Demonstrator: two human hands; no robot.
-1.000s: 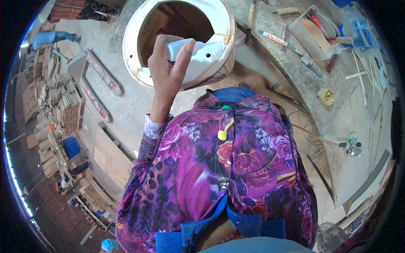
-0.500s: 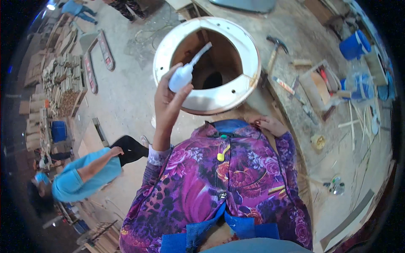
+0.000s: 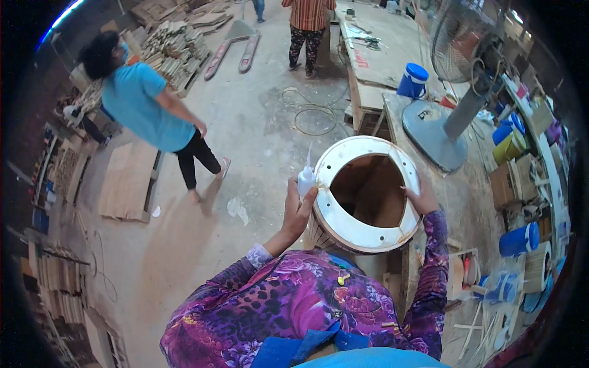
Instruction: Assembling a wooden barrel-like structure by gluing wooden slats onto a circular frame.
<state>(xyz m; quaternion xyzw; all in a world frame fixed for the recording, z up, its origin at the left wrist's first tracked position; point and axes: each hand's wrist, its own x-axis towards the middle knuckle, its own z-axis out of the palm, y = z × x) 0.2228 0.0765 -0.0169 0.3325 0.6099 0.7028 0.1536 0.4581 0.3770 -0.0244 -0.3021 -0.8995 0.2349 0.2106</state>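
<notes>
A hollow round wooden piece [image 3: 341, 222] with a flat white rim stands in front of me, its opening facing up. Small dark holes dot the rim, and the inside is bare brown wood. At its left side my left hand [image 3: 297, 213] holds a white squeeze bottle [image 3: 305, 180] upright, the thin nozzle pointing up. The thumb of that hand lies close to the rim; whether it touches cannot be made out. My right hand [image 3: 424, 197] is closed over the rim on the right, its thumb tip at the opening's edge and the other fingers mostly hidden outside.
A grey pedestal fan [image 3: 455, 126] stands on the workbench [image 3: 469, 205] to the right, near blue jugs [image 3: 519, 239]. On the left a person in a blue shirt [image 3: 138, 101] walks past a wooden board [image 3: 127, 184]. Another person [image 3: 310, 30] stands farther off. A cable [image 3: 314, 119] lies coiled on the floor.
My left hand has brought the bottle from over the opening to outside the left rim, now upright. My right hand has risen from beside my body onto the rim. The view has tilted farther ahead.
</notes>
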